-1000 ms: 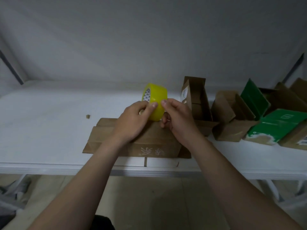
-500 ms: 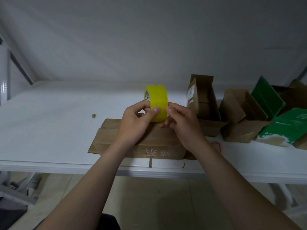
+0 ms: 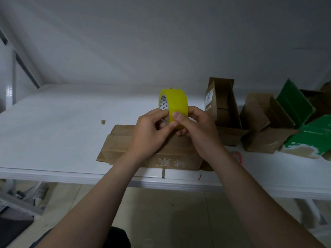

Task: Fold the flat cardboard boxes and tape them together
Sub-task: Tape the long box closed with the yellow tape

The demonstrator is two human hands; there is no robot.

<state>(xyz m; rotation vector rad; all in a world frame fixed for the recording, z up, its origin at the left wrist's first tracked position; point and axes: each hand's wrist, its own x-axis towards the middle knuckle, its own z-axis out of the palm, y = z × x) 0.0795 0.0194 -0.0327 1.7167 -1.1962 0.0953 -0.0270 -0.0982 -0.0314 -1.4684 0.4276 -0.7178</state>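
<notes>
Both hands hold the tape roll (image 3: 174, 104) upright above the flat box (image 3: 172, 154), which lies at the table (image 3: 53, 131) front edge. The left hand (image 3: 150, 133) curls round the roll's near side, the right hand (image 3: 197, 127) pinches its yellow face (thumb on top). Folded boxes (image 3: 259, 122) stand to the right

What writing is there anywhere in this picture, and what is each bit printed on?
On the flat cardboard box: white Chinese characters along the near edge, upside down to the camera, too blurred to read.
On the yellow tape roll: small dark triangle marks on the white inner core, no legible words.
On the upright brown box: a white label, print too small to read.
On the green box: faint white marks, blurred.
Nothing can be quoted with certainty.
</notes>
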